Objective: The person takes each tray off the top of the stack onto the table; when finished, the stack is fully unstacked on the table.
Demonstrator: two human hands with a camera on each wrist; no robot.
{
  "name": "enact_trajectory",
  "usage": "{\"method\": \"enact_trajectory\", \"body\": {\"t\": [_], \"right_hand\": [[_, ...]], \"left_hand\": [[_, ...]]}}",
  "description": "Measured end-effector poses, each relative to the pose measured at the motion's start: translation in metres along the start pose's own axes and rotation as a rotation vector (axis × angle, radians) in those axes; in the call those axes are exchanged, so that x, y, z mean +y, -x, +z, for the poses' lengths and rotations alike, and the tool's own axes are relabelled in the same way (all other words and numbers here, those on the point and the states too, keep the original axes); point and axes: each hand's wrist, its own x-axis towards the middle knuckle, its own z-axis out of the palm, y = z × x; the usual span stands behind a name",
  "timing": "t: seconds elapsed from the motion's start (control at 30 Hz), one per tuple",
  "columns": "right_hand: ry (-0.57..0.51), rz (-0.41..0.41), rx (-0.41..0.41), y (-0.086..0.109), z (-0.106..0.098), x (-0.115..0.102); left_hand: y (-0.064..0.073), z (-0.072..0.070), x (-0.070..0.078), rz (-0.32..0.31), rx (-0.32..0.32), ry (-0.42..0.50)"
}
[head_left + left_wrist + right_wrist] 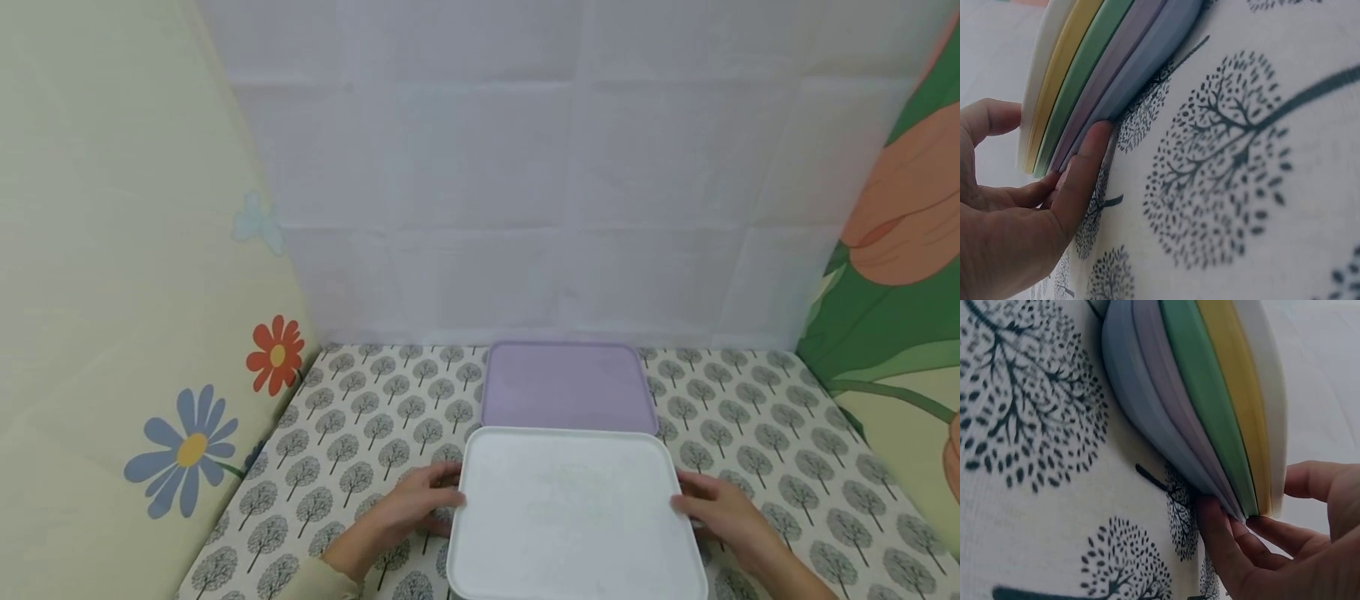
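While the person's two hands hold a stack of trays (1094, 75) from either side, we count five layers: white (577, 512) on top, then yellow (1236, 362), green (1200, 362), purple (1159, 362) and blue (1124, 362). The stack sits low in the head view, over the tree-print surface (750, 450), nearer us than a separate purple tray (566, 383). The left hand (411, 504) and right hand (723, 508) each have a side of it, thumb at the white rim, fingers curled toward the lower edges; each grip spans roughly the stack's thickness. We judge the trays stiff, probably plastic, light singly but weightier together, smooth enough to slide on one another and not easily broken; support under the lowest rim, level at both sides, should suit best. Several fingertips are hidden, the near edge is crowded by the frame's bottom, and we cannot tell whether the blue layer touches the cloth.
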Motion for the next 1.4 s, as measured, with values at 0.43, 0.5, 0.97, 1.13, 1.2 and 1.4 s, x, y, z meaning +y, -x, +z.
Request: {"method": "enact_trajectory", "body": {"t": [0.43, 0.5, 0.97, 1.13, 1.2, 1.4], "right_hand": [[0.181, -0.074, 0.076, 0.006, 0.004, -0.001], [0.183, -0.068, 0.08, 0.007, 0.005, -0.002], [0.151, -0.091, 0.042, 0.007, 0.001, -0.001], [0.075, -0.105, 0.014, 0.008, -0.007, 0.001], [0.046, -0.106, -0.001, 0.009, -0.01, 0.001], [-0.017, -0.103, -0.024, 0.012, -0.021, 0.002]], "left_hand": [[0.001, -0.003, -0.003, 0.007, -0.041, 0.022], [0.0, -0.004, -0.004, 0.013, -0.047, 0.026], [-0.001, -0.008, 0.001, -0.009, -0.073, 0.039], [-0.002, -0.008, 0.0, 0.006, -0.08, 0.043], [-0.002, -0.007, 0.0, 0.006, -0.082, 0.042], [-0.003, -0.007, 0.001, -0.01, -0.074, 0.032]]}}
